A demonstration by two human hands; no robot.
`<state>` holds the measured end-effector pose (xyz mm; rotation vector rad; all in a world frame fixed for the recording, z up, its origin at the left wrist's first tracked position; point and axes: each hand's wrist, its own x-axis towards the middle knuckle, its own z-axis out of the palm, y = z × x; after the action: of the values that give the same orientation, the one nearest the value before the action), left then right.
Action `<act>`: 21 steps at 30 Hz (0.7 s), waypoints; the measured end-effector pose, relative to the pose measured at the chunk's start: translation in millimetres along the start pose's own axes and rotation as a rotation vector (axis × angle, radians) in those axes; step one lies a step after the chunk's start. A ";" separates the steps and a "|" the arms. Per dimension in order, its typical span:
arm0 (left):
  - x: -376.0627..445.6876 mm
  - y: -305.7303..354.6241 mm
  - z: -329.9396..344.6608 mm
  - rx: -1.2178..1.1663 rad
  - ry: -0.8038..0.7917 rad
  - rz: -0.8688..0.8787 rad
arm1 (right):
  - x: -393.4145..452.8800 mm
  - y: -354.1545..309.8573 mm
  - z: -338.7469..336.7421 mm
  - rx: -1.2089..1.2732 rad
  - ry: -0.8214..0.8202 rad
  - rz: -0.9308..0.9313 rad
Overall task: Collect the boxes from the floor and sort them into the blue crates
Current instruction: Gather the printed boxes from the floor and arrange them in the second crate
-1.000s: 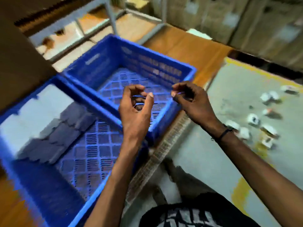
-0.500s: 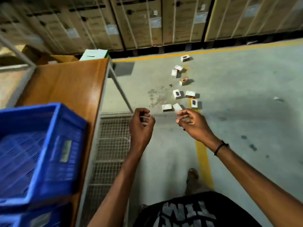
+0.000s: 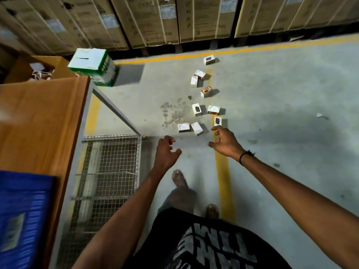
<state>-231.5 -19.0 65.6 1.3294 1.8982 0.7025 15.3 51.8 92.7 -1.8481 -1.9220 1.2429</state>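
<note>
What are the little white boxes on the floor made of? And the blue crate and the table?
The little boxes look like thin printed cardboard: white, matte, with sharp folded edges. The blue crate seems to be moulded plastic, though it is blurred here. The table top looks like smooth brown wood or laminate, with a grey painted metal frame.

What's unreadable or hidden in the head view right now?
- blue crate: cut off by the left edge and motion-blurred, so its contents can't be seen.
- small boxes on the floor: print too small to read.
- tiny dark object on the floor: too small to identify.
- carton labels: blurred.
</note>
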 end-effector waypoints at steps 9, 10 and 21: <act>173.7 -34.0 24.5 0.254 -0.176 -0.084 | 162.2 3.6 4.2 -0.133 -0.005 0.080; 197.1 -37.7 28.6 0.274 -0.201 -0.091 | 185.1 5.7 4.3 -0.149 -0.006 0.082; 440.3 -192.2 193.4 0.287 -0.242 -0.202 | 465.9 163.0 141.2 -0.177 -0.117 0.234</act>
<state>-284.3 341.8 -302.2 1.3024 1.9471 0.1625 -51.0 388.0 -289.6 -2.1884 -1.9775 1.3112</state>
